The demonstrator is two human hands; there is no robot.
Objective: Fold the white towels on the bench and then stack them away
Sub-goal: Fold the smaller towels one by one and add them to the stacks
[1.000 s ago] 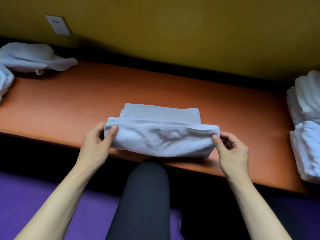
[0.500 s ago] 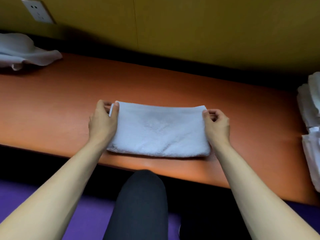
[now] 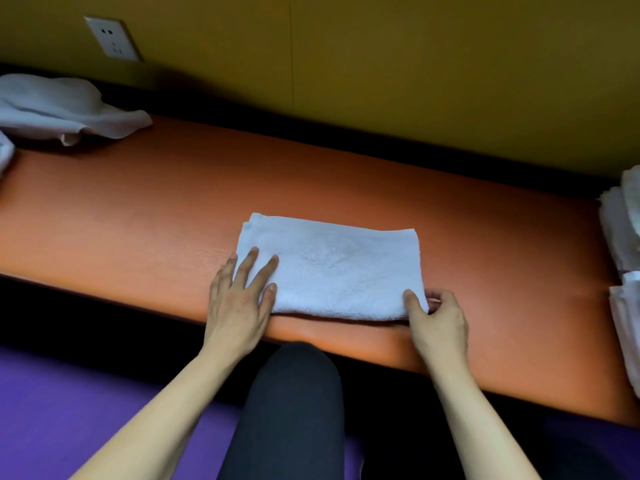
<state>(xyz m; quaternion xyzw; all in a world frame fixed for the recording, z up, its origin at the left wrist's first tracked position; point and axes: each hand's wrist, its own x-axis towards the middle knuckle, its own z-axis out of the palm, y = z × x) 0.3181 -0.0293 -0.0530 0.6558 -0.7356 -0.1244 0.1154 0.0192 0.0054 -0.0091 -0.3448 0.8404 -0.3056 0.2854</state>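
Note:
A folded white towel lies flat on the orange bench, close to its front edge. My left hand rests flat on the towel's near left corner with its fingers straight and spread. My right hand pinches the towel's near right corner between thumb and fingers. Unfolded white towels lie crumpled at the bench's far left end. A stack of folded white towels stands at the right end, partly cut off by the frame edge.
A yellow wall with a power socket runs behind the bench. My dark-trousered knee is just below the bench's front edge, above a purple floor. Bare orange bench surface stretches on both sides of the towel.
The towel's near half was folded over onto the far half and laid flat. Both hands then came back from the far corners to the near edge; my left hand flattened out.

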